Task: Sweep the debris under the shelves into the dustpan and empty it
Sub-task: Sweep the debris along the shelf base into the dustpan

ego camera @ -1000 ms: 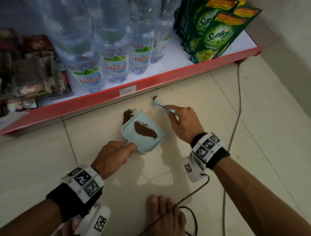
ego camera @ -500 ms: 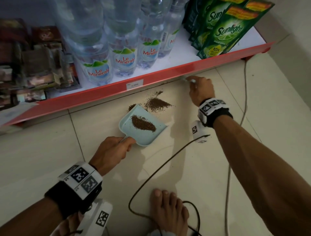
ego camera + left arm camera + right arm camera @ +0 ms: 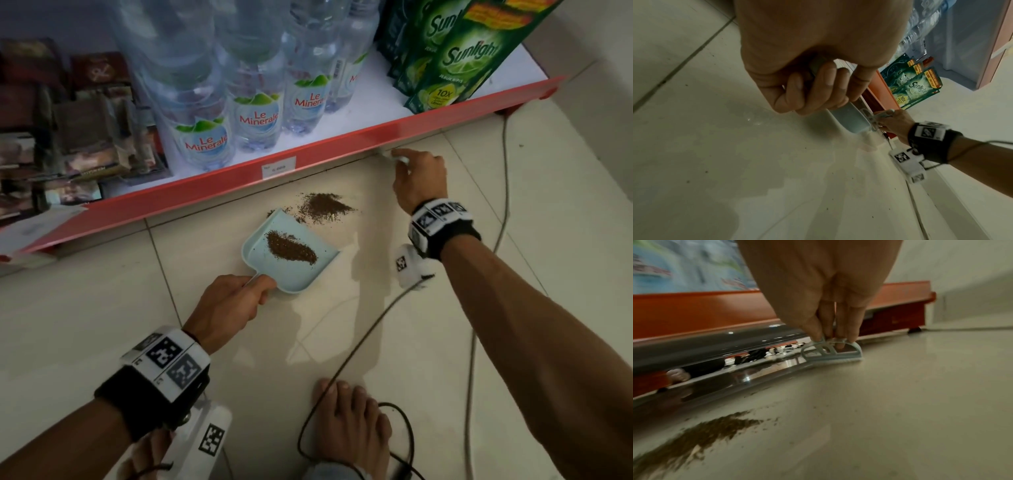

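A pale tiled shop floor runs under a red-edged metal shelf. One heap of brown granular debris already lies in the pale blue plastic dustpan, whose handle the left hand grips; a second heap waits just beyond its lip — emptying remains. Well to that heap's right, the right hand pinches a small pale blue brush at the shelf's lower edge.

dustpan on floor | debris pile ahead (near shelf)
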`<action>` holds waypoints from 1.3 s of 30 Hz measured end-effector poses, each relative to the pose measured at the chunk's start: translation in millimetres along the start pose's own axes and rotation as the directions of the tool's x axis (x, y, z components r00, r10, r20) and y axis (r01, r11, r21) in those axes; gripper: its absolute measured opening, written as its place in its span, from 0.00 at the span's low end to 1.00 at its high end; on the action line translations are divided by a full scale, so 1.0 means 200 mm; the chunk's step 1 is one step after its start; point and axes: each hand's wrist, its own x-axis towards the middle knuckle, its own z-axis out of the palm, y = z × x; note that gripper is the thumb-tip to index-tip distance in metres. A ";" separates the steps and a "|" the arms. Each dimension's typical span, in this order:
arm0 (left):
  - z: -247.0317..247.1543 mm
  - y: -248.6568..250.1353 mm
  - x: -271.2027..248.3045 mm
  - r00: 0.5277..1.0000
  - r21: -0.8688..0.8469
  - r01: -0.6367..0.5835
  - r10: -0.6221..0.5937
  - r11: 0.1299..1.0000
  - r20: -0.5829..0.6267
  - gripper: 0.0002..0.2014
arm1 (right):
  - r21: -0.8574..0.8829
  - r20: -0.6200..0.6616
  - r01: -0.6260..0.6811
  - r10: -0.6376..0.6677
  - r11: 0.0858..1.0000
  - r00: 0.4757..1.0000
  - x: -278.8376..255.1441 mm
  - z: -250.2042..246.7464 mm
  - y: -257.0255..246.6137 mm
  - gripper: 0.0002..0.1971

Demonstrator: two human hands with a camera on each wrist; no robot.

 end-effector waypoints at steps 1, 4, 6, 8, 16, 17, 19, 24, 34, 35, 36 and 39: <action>0.01 0.00 0.00 1.000 0.005 -0.001 0.001 1.000 0.003 0.18 | 0.011 0.024 -0.007 0.006 1.000 1.000 0.02 0.02 -0.02 0.19; 0.01 0.00 -0.01 1.000 0.003 -0.006 0.006 1.000 0.006 0.19 | 0.039 0.131 0.140 -0.144 0.989 0.981 -0.01 0.06 -0.15 0.21; 0.00 -0.01 -0.01 1.000 -0.008 -0.008 0.008 1.000 0.001 0.19 | 0.098 0.235 0.279 -0.295 0.955 0.926 -0.07 0.07 -0.23 0.20; -0.02 -0.01 -0.02 1.000 -0.015 -0.005 0.005 1.000 -0.008 0.19 | 0.154 0.305 0.374 -0.404 0.914 0.862 -0.12 0.05 -0.26 0.17; -0.03 -0.04 -0.03 1.000 -0.006 -0.009 0.009 1.000 -0.004 0.19 | -0.039 0.069 0.152 -0.150 0.988 0.986 -0.04 -0.03 -0.10 0.19; -0.03 -0.04 -0.03 1.000 -0.004 -0.010 0.010 1.000 0.001 0.19 | -0.067 0.078 0.079 -0.073 0.995 0.994 -0.02 -0.01 -0.11 0.20; -0.02 -0.04 -0.03 1.000 -0.003 -0.017 0.017 1.000 0.006 0.19 | -0.035 0.113 0.035 -0.031 0.999 0.993 -0.01 0.05 -0.17 0.21; -0.04 -0.05 -0.03 0.999 -0.006 -0.042 0.042 0.999 -0.009 0.21 | 0.178 0.332 0.365 -0.405 0.914 0.852 -0.14 0.10 -0.35 0.19; -0.12 -0.09 -0.06 0.998 -0.060 -0.008 0.005 0.998 -0.055 0.19 | -0.059 0.105 0.299 -0.292 0.953 0.951 -0.08 -0.04 -0.23 0.22; -0.12 -0.09 -0.06 0.999 -0.058 -0.004 0.002 0.998 -0.048 0.19 | -0.065 0.124 0.247 -0.237 0.967 0.963 -0.07 0.00 -0.26 0.22; -0.11 -0.08 -0.06 0.999 -0.052 0.000 -0.002 0.999 -0.041 0.19 | -0.052 0.166 0.224 -0.212 0.973 0.963 -0.07 0.04 -0.29 0.22; -0.10 -0.07 -0.06 1.000 -0.049 0.006 -0.008 0.999 -0.031 0.18 | 0.109 0.318 0.326 -0.344 0.939 0.883 -0.15 0.13 -0.41 0.21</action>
